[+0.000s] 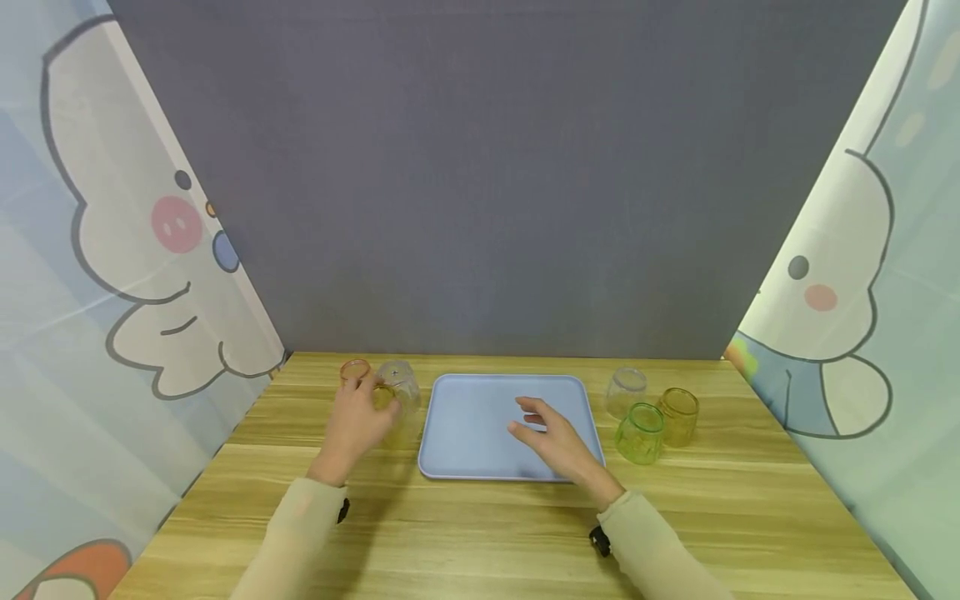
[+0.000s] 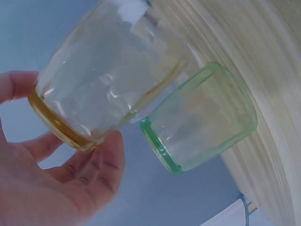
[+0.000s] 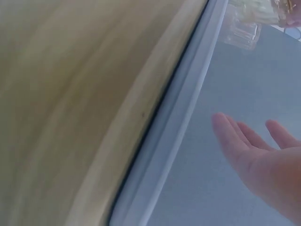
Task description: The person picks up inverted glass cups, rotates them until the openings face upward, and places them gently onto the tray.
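Note:
My left hand (image 1: 358,425) is at the table's left side, its thumb and fingers around the thick base of an amber-tinted glass (image 2: 61,123). That glass is mouth-down, base toward the palm. Just beside it in the left wrist view a green-tinted glass (image 2: 202,122) stands mouth-down on the table. The head view shows an orange-pink glass (image 1: 354,369) and a clear glass (image 1: 401,380) close to this hand, partly hidden. Over the blue tray (image 1: 472,429), my right hand (image 1: 558,442) hovers with relaxed fingers and holds nothing.
Right of the tray, a clear glass (image 1: 626,393), a green glass (image 1: 640,435) and an amber glass (image 1: 678,418) stand close together on the wooden table (image 1: 480,533). A grey panel (image 1: 495,183) rises behind the table, with printed curtains (image 1: 832,392) at both sides.

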The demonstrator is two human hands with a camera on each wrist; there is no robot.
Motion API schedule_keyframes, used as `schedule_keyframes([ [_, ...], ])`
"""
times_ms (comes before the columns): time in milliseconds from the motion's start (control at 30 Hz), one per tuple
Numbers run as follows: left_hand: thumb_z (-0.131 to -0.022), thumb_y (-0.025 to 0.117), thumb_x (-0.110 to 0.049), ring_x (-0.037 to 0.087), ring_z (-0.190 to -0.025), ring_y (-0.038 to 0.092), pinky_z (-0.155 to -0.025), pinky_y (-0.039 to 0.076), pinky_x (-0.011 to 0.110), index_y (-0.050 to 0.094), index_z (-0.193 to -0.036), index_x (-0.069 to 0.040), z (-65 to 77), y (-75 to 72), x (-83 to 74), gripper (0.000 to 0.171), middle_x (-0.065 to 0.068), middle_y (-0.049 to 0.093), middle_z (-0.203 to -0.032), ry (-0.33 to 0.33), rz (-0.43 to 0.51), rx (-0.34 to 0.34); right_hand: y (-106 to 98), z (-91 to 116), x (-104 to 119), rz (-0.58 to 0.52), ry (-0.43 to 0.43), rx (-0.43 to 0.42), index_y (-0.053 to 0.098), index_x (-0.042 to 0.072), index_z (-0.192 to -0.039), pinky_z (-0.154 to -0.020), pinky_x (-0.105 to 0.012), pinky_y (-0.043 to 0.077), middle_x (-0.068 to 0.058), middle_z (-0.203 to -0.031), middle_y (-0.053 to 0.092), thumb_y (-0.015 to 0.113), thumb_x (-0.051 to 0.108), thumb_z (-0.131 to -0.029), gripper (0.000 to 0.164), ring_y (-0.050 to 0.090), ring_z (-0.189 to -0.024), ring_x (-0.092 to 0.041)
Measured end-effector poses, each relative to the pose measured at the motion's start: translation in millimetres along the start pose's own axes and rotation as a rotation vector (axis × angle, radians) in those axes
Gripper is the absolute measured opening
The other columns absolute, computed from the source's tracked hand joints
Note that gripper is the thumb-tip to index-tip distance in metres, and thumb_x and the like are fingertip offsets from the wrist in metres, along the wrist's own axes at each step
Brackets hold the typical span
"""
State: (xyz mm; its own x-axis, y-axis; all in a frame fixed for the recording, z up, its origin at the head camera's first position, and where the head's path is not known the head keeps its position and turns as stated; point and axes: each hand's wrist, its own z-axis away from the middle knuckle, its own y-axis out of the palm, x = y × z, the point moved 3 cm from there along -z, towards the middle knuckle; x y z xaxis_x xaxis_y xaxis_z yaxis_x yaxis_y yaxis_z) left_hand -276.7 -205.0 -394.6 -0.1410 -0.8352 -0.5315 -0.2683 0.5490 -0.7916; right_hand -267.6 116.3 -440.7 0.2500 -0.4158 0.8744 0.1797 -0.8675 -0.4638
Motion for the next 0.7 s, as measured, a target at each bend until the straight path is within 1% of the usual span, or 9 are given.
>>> schedule_keyframes([
  [133, -0.095, 0.063, -0.031, 0.050, -0.124, 0.045, -0.099, 0.041, 0.062, 0.060, -0.128, 0.004, -0.6, -3.3, 1.3, 0.049, 0.029, 0.048, -0.135, -0.012, 0.061, -0.021, 3.7, -1.4, 0.2, -0.043, -0.001, 0.001, 0.049, 0.015, -0.149, -0.105, -0.055, 0.045, -0.010, -0.152, 0.049, 0.066, 0.040, -0.099, 0.059, 0.050, -0.135, -0.036],
  [300, -0.099, 0.061, -0.037, 0.046, -0.129, 0.042, -0.101, 0.039, 0.064, 0.056, -0.135, 0.002, 1.3, -6.8, 1.3, 0.054, 0.027, 0.046, -0.140, -0.049, 0.151, 0.007, 6.1, -3.4, 1.5, -0.106, -0.022, 0.002, 0.047, 0.009, -0.150, -0.103, -0.053, 0.047, -0.014, -0.152, 0.048, 0.066, 0.036, -0.100, 0.060, 0.050, -0.134, -0.038],
  [433, -0.101, 0.059, -0.041, 0.043, -0.126, 0.045, -0.098, 0.042, 0.062, 0.053, -0.140, 0.001, 3.8, -8.8, 0.1, 0.058, 0.026, 0.047, -0.137, -0.079, 0.229, 0.033, 7.0, -4.2, 0.9, -0.157, -0.017, 0.004, 0.047, 0.008, -0.150, -0.103, -0.052, 0.048, -0.020, -0.150, 0.048, 0.066, 0.034, -0.099, 0.060, 0.051, -0.133, -0.039],
  [533, -0.101, 0.058, -0.043, 0.040, -0.123, 0.047, -0.097, 0.043, 0.059, 0.053, -0.140, 0.000, 5.2, -9.1, -0.3, 0.058, 0.025, 0.048, -0.134, -0.097, 0.259, 0.030, 7.7, -4.9, -0.2, -0.192, -0.004, 0.004, 0.047, 0.010, -0.150, -0.104, -0.053, 0.046, -0.022, -0.149, 0.047, 0.067, 0.033, -0.099, 0.060, 0.051, -0.132, -0.038],
  [633, -0.102, 0.056, -0.043, 0.038, -0.123, 0.046, -0.098, 0.042, 0.057, 0.053, -0.140, -0.001, 5.9, -8.0, 0.8, 0.057, 0.023, 0.048, -0.134, -0.115, 0.278, 0.015, 8.5, -5.5, -0.1, -0.224, 0.010, 0.004, 0.048, 0.011, -0.149, -0.105, -0.052, 0.045, -0.021, -0.150, 0.047, 0.068, 0.032, -0.098, 0.059, 0.051, -0.133, -0.036],
  [700, -0.103, 0.055, -0.042, 0.037, -0.122, 0.047, -0.097, 0.043, 0.056, 0.052, -0.140, 0.000, 6.6, -7.0, 1.0, 0.056, 0.022, 0.048, -0.133, -0.114, 0.295, 0.005, 9.1, -6.1, 0.3, -0.241, 0.011, 0.003, 0.048, 0.011, -0.149, -0.106, -0.052, 0.045, -0.020, -0.150, 0.048, 0.069, 0.032, -0.097, 0.060, 0.051, -0.133, -0.035],
])
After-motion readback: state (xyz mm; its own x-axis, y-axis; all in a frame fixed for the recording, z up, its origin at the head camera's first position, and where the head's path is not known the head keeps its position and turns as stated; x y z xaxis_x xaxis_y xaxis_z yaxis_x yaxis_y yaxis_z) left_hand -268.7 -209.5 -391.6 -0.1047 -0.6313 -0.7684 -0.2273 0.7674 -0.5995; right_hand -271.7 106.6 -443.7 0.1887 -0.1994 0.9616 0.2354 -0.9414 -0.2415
